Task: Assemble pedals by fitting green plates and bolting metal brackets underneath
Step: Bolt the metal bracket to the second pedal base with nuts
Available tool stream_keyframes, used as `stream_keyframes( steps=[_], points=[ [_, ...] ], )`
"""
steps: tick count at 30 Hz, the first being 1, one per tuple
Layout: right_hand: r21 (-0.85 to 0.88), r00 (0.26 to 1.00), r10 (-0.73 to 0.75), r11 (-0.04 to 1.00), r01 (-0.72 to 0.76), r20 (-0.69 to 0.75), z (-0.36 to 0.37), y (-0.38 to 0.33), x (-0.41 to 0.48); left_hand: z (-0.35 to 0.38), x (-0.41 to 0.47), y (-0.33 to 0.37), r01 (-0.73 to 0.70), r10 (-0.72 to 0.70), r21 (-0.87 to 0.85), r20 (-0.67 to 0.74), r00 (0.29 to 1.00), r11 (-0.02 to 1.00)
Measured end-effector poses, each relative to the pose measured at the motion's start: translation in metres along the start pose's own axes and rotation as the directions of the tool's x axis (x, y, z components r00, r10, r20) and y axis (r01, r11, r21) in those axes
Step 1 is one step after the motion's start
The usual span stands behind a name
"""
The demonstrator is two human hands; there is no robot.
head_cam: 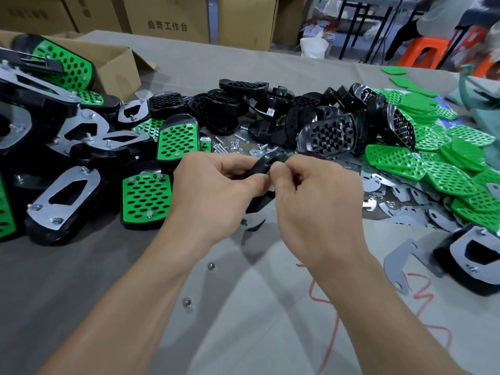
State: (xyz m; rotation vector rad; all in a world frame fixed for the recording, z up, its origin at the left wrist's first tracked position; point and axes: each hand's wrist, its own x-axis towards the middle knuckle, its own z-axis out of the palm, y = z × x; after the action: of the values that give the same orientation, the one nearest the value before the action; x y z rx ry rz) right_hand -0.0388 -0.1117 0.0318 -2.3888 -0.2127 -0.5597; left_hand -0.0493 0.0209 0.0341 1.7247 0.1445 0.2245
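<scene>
Pedal (266, 163) in hand
Left hand (216, 180) grips it steady so right hand (305, 190) pinches its edge; plates (392, 158) at 3 o'clock.

Bright, even indoor light from overhead fills a wide-angle view. It throws only soft grey shadows of the forearms onto the grey table (108, 280) and leaves pale glare on the metal brackets (69, 196) at left and the glossy black shells (327, 133) in the middle. The left hand (216, 182), the right hand (311, 190) and the black pedal (266, 162) they grip look slightly soft. The lens bows the table's far edge and tilts the cardboard boxes (167, 20), and the far right edge around the orange stool (422, 52) is smeared with blur.
</scene>
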Motion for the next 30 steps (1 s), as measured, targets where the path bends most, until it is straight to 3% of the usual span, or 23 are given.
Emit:
stream_keyframes(
  steps=[3, 8, 15, 18, 21, 25, 27, 30],
  points=[
    [0.049, 0.997, 0.070, 0.996, -0.070, -0.008, -0.002, 0.004, 0.003, 0.001, 0.000, -0.001, -0.004, 0.004, 0.002, -0.030, 1.000, 1.000],
    [0.234, 1.000, -0.025, 0.972, 0.025, -0.002, -0.008, 0.011, 0.003, 0.003, 0.002, -0.001, 0.022, -0.023, -0.008, -0.082, 0.996, 1.000],
    [-0.132, 0.973, -0.223, 0.965, 0.228, 0.052, -0.012, 0.004, 0.004, 0.003, 0.001, -0.001, 0.074, -0.076, -0.025, -0.073, 0.994, 0.997],
    [-0.102, 0.969, -0.185, 0.974, 0.204, 0.166, -0.018, 0.009, 0.010, 0.001, 0.002, 0.000, 0.087, -0.091, -0.069, -0.065, 0.994, 0.994],
    [0.028, 0.981, -0.185, 0.982, 0.184, 0.049, -0.019, 0.011, 0.007, 0.001, 0.003, 0.000, 0.081, -0.086, -0.063, -0.079, 0.993, 0.995],
    [0.020, 0.968, -0.245, 0.969, 0.246, -0.059, -0.015, 0.007, 0.003, 0.002, 0.002, 0.000, 0.077, -0.081, -0.053, -0.081, 0.993, 0.996],
    [0.110, 0.988, -0.154, 0.982, 0.152, 0.007, -0.013, 0.008, 0.004, 0.002, 0.003, 0.000, 0.087, -0.093, -0.060, -0.103, 0.990, 0.994],
    [0.154, 0.964, -0.025, 0.988, -0.017, 0.265, -0.008, 0.011, 0.001, 0.003, 0.003, 0.000, 0.095, -0.104, -0.066, -0.152, 0.983, 0.993]
  ],
)
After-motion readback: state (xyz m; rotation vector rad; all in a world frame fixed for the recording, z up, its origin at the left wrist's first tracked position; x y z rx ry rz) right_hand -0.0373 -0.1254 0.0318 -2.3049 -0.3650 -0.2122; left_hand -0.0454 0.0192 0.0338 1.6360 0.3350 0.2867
